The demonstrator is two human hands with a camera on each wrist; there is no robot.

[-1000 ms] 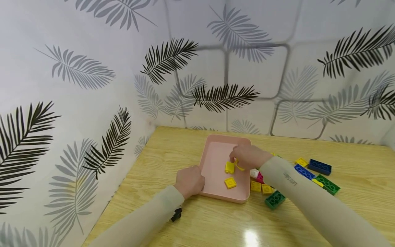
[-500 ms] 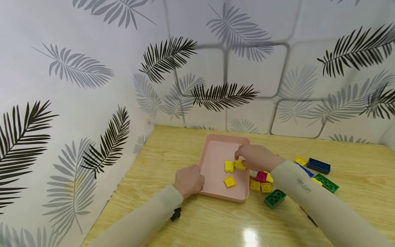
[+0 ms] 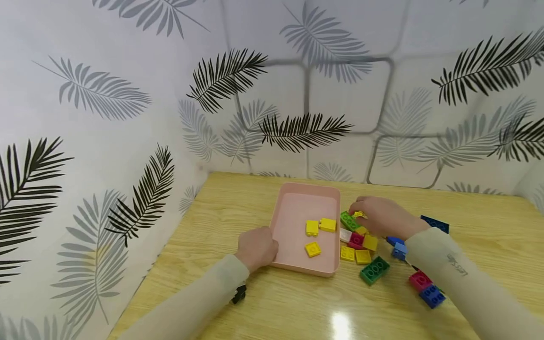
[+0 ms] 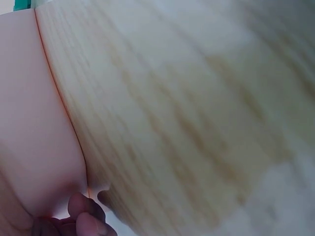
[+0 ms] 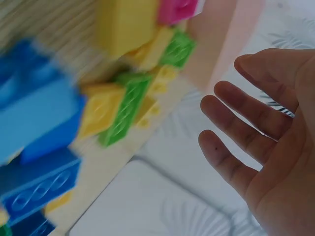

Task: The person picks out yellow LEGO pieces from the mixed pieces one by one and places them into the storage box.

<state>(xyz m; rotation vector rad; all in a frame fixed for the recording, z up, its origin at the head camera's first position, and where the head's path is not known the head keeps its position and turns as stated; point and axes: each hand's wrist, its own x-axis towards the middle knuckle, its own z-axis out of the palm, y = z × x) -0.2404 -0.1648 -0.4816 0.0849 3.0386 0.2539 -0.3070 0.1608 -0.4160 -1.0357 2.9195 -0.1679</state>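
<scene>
A pink tray [image 3: 278, 212] lies on the wooden table, with several yellow toy bricks [image 3: 327, 225] in its right half. At its near left corner, my left hand [image 3: 256, 248] grips the rim; the left wrist view has the curled fingers [image 4: 88, 219] against the tray's wall. My right hand [image 3: 386, 218] is over the loose bricks just right of the tray, fingertips beside a small yellow brick [image 3: 359, 215] and a light green brick [image 3: 349, 221]. The right wrist view shows its fingers [image 5: 241, 120] spread and loosely bent, holding nothing.
Right of the tray lie a dark green brick [image 3: 375, 270], a pink brick [image 3: 356, 240] and a yellow brick [image 3: 347, 253]. Farther right are a red brick [image 3: 420, 280], a blue brick [image 3: 432, 296] and a dark blue brick [image 3: 434, 224]. A leaf-patterned curtain [image 3: 335, 156] hangs behind the table.
My right hand has let go of a yellow brick inside the tray, beside another yellow one, and moved right to the loose bricks. The left hand keeps its grip on the tray.
</scene>
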